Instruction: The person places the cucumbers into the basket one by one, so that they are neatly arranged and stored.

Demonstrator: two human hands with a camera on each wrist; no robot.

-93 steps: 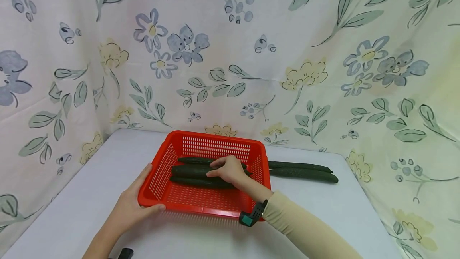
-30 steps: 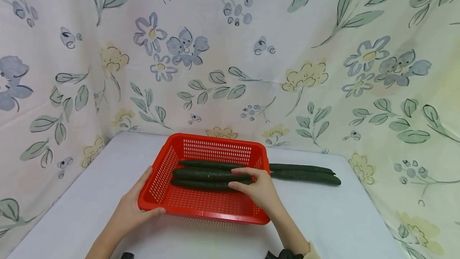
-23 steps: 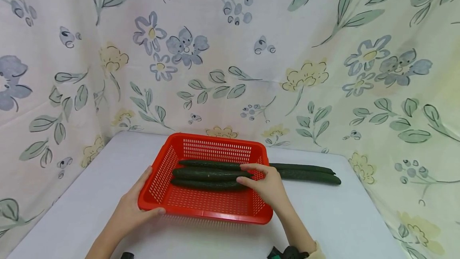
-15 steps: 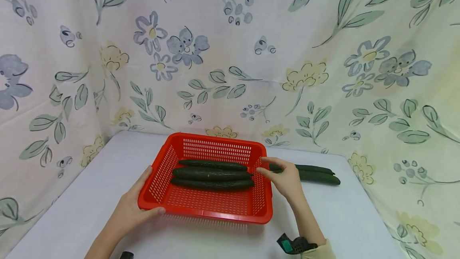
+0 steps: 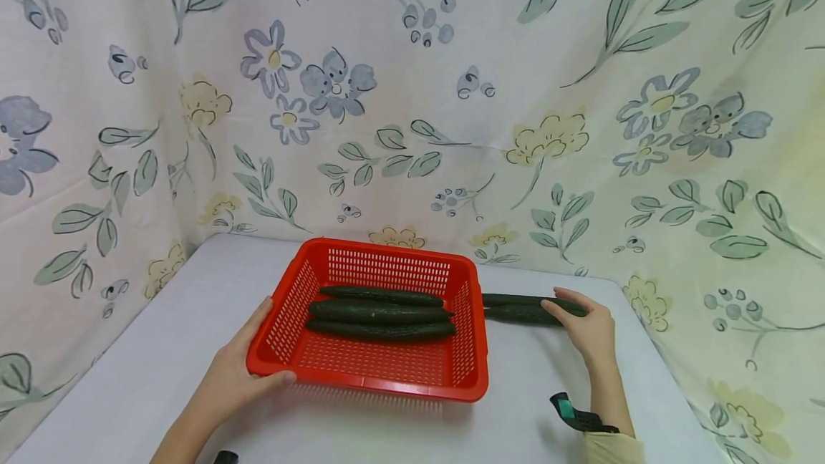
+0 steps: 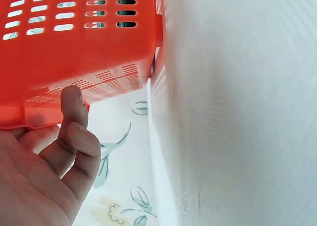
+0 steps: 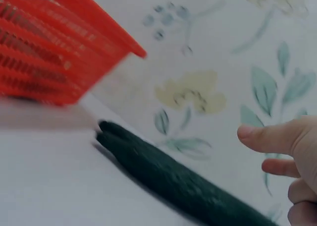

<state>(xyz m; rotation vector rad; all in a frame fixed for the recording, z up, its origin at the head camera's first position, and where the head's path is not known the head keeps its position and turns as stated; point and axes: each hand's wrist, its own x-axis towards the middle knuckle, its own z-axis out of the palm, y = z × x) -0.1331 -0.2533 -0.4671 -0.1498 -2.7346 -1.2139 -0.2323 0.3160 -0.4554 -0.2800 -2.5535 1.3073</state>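
Note:
A red plastic basket [image 5: 361,382] with slotted walls stands on the table, holding three dark green cucumbers [image 5: 382,312] side by side. My left hand [image 5: 233,372] grips its near left corner, thumb along the front rim. The left wrist view shows that hand's fingers [image 6: 84,141] bent beside the basket's outer wall. To the right of the basket lie two more cucumbers [image 5: 515,314]. Over their right ends, my right hand [image 5: 589,324] holds thumb and index finger spread apart. In the right wrist view the hand [image 7: 297,161] shows no object between its fingers, above the cucumber [image 7: 173,181].
The table has a white cover [image 5: 515,407]. A floral curtain [image 5: 412,92] hangs close behind and at both sides of it. Black straps sit on the wrists, the right strap [image 5: 583,419] bearing a green patch.
My right hand has let go of a cucumber in the basket, left over its right rim and moved right above the two cucumbers outside. The left hand has stayed at the basket's corner.

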